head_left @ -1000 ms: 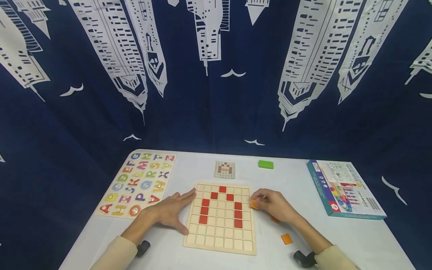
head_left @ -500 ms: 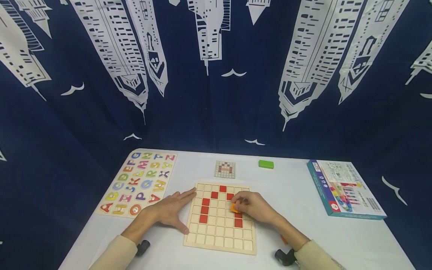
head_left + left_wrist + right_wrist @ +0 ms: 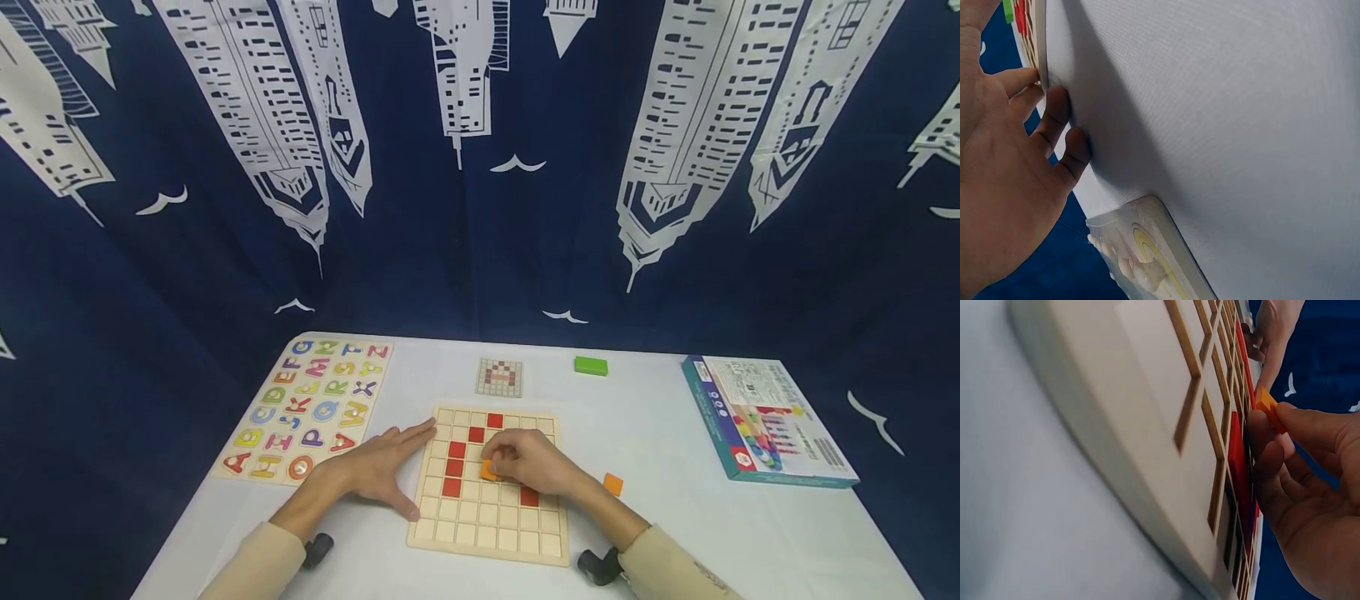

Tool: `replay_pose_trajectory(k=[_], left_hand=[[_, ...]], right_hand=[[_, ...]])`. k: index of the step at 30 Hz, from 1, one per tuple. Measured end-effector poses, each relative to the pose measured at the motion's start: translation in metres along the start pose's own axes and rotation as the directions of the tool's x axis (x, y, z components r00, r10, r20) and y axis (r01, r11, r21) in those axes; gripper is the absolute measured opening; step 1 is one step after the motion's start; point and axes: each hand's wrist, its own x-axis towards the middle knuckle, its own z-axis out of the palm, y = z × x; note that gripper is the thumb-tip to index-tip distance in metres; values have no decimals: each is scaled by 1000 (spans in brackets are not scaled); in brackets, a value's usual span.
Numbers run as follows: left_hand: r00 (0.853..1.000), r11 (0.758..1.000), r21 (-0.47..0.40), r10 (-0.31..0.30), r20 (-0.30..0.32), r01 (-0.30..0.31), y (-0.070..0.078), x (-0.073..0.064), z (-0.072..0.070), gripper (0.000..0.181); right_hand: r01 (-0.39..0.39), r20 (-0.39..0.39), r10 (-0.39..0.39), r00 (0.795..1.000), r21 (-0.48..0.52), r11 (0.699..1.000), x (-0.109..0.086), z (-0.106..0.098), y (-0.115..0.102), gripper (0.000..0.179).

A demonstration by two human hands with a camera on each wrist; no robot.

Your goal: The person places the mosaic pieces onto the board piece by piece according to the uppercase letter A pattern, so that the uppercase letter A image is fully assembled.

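Note:
A wooden grid board (image 3: 465,533) lies at the middle of the table, with several red square tiles (image 3: 456,450) set in its cells. My right hand (image 3: 532,462) is over the board and pinches an orange square tile (image 3: 488,471) between thumb and fingers. The right wrist view shows that orange tile (image 3: 1269,407) just above the board's surface. My left hand (image 3: 378,471) touches the board's left edge with fingers spread and straight. Another orange tile (image 3: 613,484) lies on the table to the right of the board, beside the right forearm.
A small pattern card (image 3: 499,377) lies behind the board, and a green block (image 3: 591,366) to its right. An alphabet puzzle board (image 3: 258,433) is at the left. At the right lies a flat box (image 3: 772,425). A dark patterned cloth (image 3: 480,225) hangs behind.
My right hand has carried the orange tile leftward from the board's right edge to above its middle cells. The left hand has stayed at the left edge.

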Motion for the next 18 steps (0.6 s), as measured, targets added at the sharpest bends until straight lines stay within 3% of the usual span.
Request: replay_pose_trajectory(k=[10,18], left_hand=[[1000,1000,6,-1,4,1,-1,1,1,129],[1000,1000,-6,9,4,-9,-1,1,2,128]], right_hand=[[74,1,-74,997,-52,996,14,9,-4,14],[60,7,-60,998,-51,997,18,16,-13,14]])
